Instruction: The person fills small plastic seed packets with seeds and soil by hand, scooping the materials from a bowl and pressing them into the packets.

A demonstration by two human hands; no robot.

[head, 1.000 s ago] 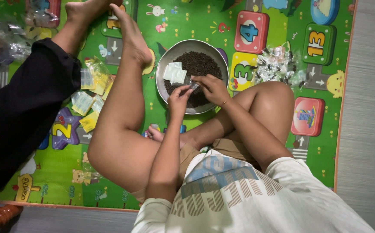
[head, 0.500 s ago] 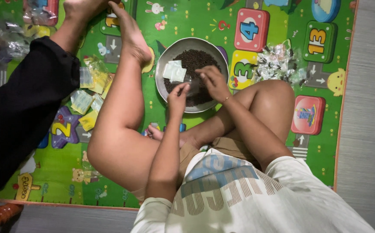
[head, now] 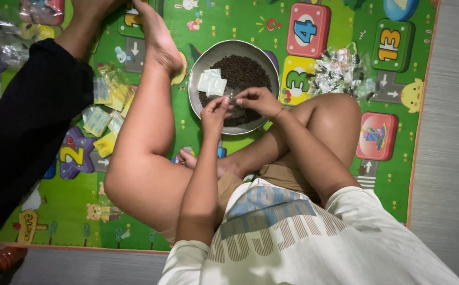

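A green play mat (head: pixel 150 221) carries cartoon animals and red, yellow and purple number tiles. The silver bowl (head: pixel 204 62) holds dark brown grains (head: pixel 242 71) and pale white packets (head: pixel 212 83). Yellow packets (head: pixel 102 124) lie at nine o'clock.

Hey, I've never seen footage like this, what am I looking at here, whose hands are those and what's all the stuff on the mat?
There is one picture, taken from a camera worn on a person's head, looking straight down. That person sits on a green play mat with legs folded. Their left hand and right hand meet over a metal bowl of dark granules. Between the fingers is something small and clear, likely a little bag; it is too small to tell for sure. A few pale packets lie in the bowl. To the right sits a heap of clear bags; to the left lie yellowish packets. The black sleeve on the left belongs to another person.
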